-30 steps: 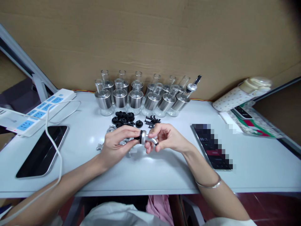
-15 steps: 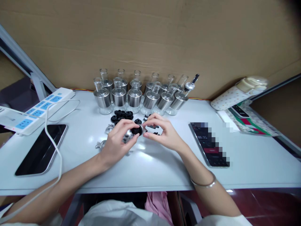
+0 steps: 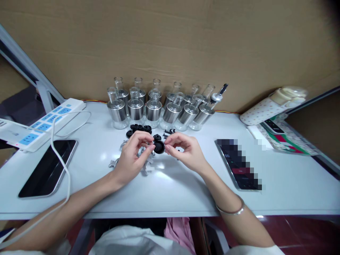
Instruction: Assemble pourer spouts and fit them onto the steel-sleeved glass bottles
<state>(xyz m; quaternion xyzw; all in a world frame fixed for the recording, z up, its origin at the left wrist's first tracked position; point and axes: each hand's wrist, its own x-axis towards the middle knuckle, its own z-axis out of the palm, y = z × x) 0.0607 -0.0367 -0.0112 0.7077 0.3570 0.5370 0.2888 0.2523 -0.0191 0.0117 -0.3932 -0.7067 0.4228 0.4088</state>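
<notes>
Between my fingertips, near the middle of the table, is a round black stopper [image 3: 159, 147] with a ringed black surface. My left hand [image 3: 135, 154] pinches its left side, and my right hand [image 3: 186, 150] pinches its right side. Several black stoppers [image 3: 140, 129] lie just behind my left hand. Silver metal pieces [image 3: 146, 167] lie beside and under that hand, partly hidden by it. Small black parts [image 3: 169, 132] rest behind my right hand.
Glass bottles with metal sleeves [image 3: 136, 109] stand in two rows at the back; one carries a pourer [image 3: 216, 98]. A power strip [image 3: 45, 124] and tablet [image 3: 47, 168] lie left, a phone [image 3: 239, 166] right. A dotted flask [image 3: 261, 109] lies at the back right.
The black stopper has turned so its round ringed face shows more toward the camera. My fingers have shifted on its two sides, and my left hand is slightly farther from it.
</notes>
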